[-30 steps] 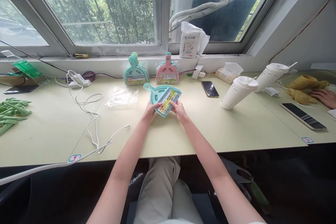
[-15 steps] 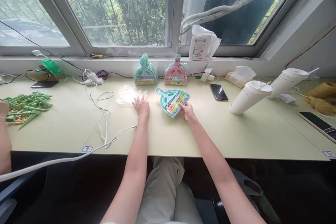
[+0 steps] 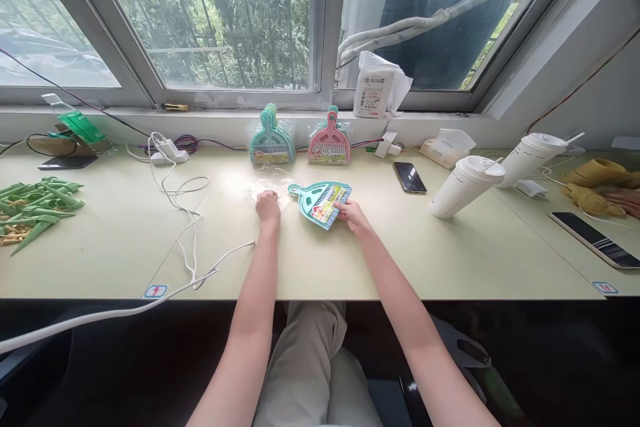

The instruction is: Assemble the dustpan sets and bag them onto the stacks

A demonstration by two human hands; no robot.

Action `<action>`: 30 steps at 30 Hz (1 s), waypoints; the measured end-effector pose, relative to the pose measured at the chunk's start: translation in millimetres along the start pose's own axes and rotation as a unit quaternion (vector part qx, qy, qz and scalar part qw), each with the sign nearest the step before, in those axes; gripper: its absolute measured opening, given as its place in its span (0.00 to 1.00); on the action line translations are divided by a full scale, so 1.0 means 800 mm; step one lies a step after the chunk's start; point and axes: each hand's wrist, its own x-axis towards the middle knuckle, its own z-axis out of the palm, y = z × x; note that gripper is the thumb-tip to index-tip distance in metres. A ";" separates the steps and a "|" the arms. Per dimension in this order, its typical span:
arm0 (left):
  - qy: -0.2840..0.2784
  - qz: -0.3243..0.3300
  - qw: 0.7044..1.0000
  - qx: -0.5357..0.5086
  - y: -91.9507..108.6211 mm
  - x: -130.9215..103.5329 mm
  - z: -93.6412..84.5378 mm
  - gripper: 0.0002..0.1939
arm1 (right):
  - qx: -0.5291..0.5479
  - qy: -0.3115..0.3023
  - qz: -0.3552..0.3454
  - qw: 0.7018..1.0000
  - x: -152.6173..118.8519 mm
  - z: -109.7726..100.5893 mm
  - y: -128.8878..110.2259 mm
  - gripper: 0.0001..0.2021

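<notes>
**Teal dustpan (image 3: 308, 199) in the right hand (image 3: 354, 217), clear plastic wrapper (image 3: 264, 180) in the left hand (image 3: 268, 207)**

From the head view, I see the person seated at a pale yellow-green table (image 3: 325, 273) that runs along a window. The teal dustpan is at the middle of the table, its round handle pointing far left and its wide mouth turned near right. A small brush with blue bristles and a printed label (image 3: 329, 205) lie over it. The right hand is clamped on the right side, thumb on top over the label; I cannot tell whether the dustpan rests on the tabletop or is slightly raised.

Just left of the handle, the left hand's fingers are curled together on the shiny, crumpled wrapper. Glare hides part of the film.

Beyond, against the wall, stand bagged teal dustpans (image 3: 271, 141) on the left and a bagged pink dustpan (image 3: 329, 141) just right of them. A black smartphone (image 3: 410, 177) lies farther right, then a tilted-looking white lidded cup (image 3: 463, 190). Left of the wrapper, a white cable (image 3: 195, 213) snakes across the table.
</notes>
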 end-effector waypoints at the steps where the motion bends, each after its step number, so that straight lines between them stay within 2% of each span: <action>1: 0.011 -0.003 1.000 -0.011 0.001 -0.001 -0.001 0.15 | -0.005 -0.004 0.004 1.000 -0.001 0.001 0.000 0.05; 4: 0.052 0.000 0.997 -0.058 0.008 -0.004 -0.005 0.17 | -0.018 -0.010 0.007 1.000 -0.004 0.005 -0.001 0.04; 7: 0.084 0.035 0.991 -0.102 0.019 -0.007 -0.007 0.19 | -0.017 -0.010 -0.006 1.000 -0.009 0.009 -0.004 0.05; 10: 0.078 0.124 0.979 -0.144 0.033 -0.012 -0.004 0.18 | -0.012 -0.017 -0.018 1.000 -0.015 0.012 -0.007 0.05; 14: 0.045 0.263 0.944 -0.193 0.055 -0.022 0.002 0.16 | -0.009 -0.020 -0.042 0.999 -0.018 0.018 -0.006 0.07; 16: 0.035 0.300 0.929 -0.212 0.067 -0.029 0.001 0.14 | 0.002 -0.007 -0.062 0.998 -0.016 0.019 -0.004 0.08; 18: 0.062 0.296 0.925 -0.231 0.078 -0.037 -0.005 0.11 | 0.021 0.009 -0.084 0.996 -0.015 0.019 -0.003 0.09; 20: 0.128 0.240 0.926 -0.262 0.087 -0.043 -0.012 0.11 | 0.043 0.020 -0.108 0.993 -0.013 0.017 -0.004 0.11; 22: 0.185 0.145 0.914 -0.329 0.092 -0.044 -0.017 0.23 | 0.063 0.021 -0.126 0.990 -0.013 0.016 -0.006 0.13; 23: 0.188 0.090 0.902 -0.379 0.092 -0.043 -0.018 0.28 | 0.071 0.019 -0.132 0.989 -0.013 0.015 -0.007 0.14; 24: 0.163 0.042 0.884 -0.436 0.090 -0.040 -0.019 0.32 | 0.077 0.014 -0.135 0.988 -0.013 0.015 -0.008 0.15; 26: 0.041 -0.020 0.839 -0.543 0.085 -0.033 -0.017 0.31 | 0.079 -0.003 -0.138 0.987 -0.014 0.017 -0.008 0.16; 28: -0.087 -0.040 0.791 -0.604 0.079 -0.027 -0.014 0.30 | 0.072 -0.023 -0.140 0.987 -0.015 0.020 -0.005 0.17; 30: -0.150 -0.045 0.764 -0.625 0.078 -0.026 -0.010 0.30 | 0.066 -0.030 -0.144 0.987 -0.016 0.025 -0.002 0.17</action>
